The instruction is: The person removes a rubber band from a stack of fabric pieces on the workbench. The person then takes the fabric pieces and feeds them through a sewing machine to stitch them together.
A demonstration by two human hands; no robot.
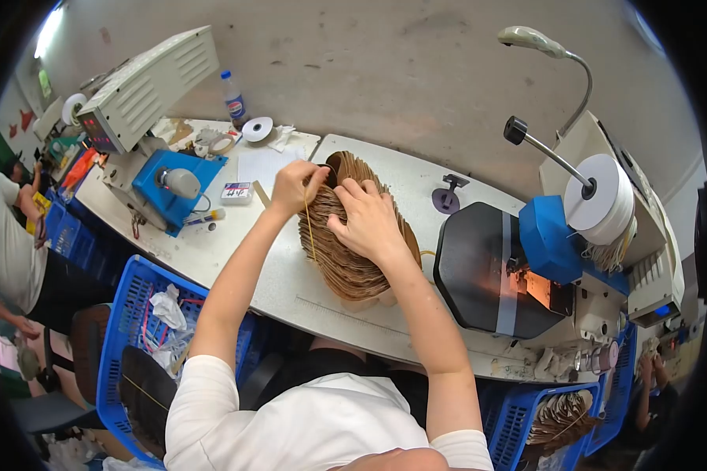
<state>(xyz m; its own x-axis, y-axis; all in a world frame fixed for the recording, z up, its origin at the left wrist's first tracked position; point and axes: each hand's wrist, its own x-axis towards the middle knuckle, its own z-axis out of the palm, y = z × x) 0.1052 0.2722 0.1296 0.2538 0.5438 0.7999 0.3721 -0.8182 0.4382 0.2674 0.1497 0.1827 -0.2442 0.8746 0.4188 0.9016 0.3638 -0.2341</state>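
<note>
A thick bundle of thin brown sheet pieces with rounded ends stands on edge on the white table in front of me. A thin yellow band runs down its left side. My left hand is closed at the bundle's upper left, pinching the upper end of that band. My right hand rests over the top of the bundle, its fingers bent and spread against the edges of the pieces. Their fingertips partly sink out of sight between the edges.
At right stands a machine with a black plate, blue housing and white spool. Another blue machine is at left, near a bottle and tape roll. Blue crates flank my seat. Other people are at both sides.
</note>
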